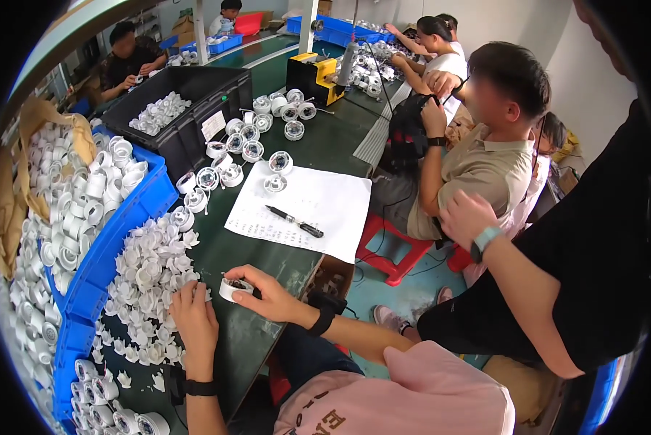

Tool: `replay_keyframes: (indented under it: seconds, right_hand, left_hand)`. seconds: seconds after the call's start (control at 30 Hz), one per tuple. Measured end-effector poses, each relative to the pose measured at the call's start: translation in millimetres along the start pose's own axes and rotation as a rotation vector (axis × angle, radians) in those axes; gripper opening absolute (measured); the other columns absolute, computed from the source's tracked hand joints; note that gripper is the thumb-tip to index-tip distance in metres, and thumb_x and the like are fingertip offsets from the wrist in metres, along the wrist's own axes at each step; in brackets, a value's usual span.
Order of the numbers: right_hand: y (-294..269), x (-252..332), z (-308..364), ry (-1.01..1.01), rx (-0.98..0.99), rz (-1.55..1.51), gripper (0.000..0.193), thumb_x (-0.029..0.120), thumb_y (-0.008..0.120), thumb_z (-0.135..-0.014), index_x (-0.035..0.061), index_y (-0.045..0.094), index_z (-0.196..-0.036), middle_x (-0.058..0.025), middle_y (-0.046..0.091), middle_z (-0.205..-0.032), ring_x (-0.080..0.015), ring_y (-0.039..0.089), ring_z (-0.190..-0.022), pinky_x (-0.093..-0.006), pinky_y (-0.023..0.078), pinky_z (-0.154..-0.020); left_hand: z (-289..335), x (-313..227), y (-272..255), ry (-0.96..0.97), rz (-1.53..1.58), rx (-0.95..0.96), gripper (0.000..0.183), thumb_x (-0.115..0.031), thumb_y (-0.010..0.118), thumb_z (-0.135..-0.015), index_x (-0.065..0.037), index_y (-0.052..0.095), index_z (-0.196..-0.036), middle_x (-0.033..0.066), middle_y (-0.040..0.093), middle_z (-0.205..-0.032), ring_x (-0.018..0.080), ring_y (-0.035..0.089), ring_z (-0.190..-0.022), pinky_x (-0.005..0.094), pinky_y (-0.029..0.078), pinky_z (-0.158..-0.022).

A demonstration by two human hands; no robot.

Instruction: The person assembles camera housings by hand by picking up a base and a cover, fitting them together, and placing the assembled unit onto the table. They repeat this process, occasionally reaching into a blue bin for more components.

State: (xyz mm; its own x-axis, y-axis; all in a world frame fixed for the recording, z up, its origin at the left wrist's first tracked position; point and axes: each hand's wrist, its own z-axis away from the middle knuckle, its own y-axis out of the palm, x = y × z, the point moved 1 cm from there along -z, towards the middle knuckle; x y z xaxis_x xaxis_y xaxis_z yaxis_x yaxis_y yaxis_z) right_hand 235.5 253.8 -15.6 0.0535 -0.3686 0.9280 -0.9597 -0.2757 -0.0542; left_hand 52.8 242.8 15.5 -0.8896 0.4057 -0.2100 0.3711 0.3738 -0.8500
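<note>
My right hand [267, 299] grips a short white round housing [235, 291] with dark parts inside, thumb and fingers on its rim, just above the dark green table. To its left, my left hand [194, 325] reaches over the near right edge of a heap of small white plastic pieces [148, 272]. Its fingers are slightly apart and touch the heap, and the fingertips are partly hidden among the pieces. Beyond my hands, a white paper sheet [303, 199] with writing carries a black pen [294, 221] and two round parts.
Blue bins [108, 239] of white cups line the left. Several round assemblies [251, 151] stand near a black crate [180, 148]; more white housings [97, 399] sit at lower left. A yellow-black device [316, 78] stands farther back. Other people sit or stand at right, near a red stool [390, 250].
</note>
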Motion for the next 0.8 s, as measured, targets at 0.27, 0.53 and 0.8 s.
replay_keyframes:
  seconds: [0.27,0.53,0.8]
  right_hand:
    - [-1,2,0,0.009,-0.006,0.012,0.034,0.014,0.058,-0.093,-0.0005,0.051,-0.123,-0.0088,0.055,-0.115,-0.0152,0.053,-0.107,-0.0292,0.041,-0.094]
    - [2,-3,-2,-0.055,-0.06,0.02,0.032,0.016,0.061,-0.09,0.0001,0.053,-0.118,-0.01,0.056,-0.109,-0.0174,0.056,-0.101,-0.0296,0.045,-0.086]
    - [2,1,0,-0.065,-0.063,0.008,0.033,0.016,0.061,-0.091,-0.0002,0.053,-0.118,-0.0096,0.057,-0.109,-0.0168,0.056,-0.101,-0.0286,0.044,-0.087]
  left_hand:
    - [-9,0,5,-0.025,0.052,-0.016,0.022,0.0,0.057,-0.083,0.0,0.06,-0.104,0.0167,0.058,-0.097,0.0361,0.056,-0.091,0.0434,0.043,-0.075]
    - [-9,-11,12,-0.078,0.306,-0.043,0.015,-0.003,0.058,-0.084,0.001,0.06,-0.098,0.0171,0.057,-0.085,0.0371,0.054,-0.078,0.0451,0.042,-0.07]
    - [-6,-17,4,-0.025,0.193,-0.099,0.022,-0.003,0.06,-0.081,0.004,0.063,-0.102,0.0161,0.055,-0.096,0.0345,0.052,-0.088,0.0433,0.041,-0.076]
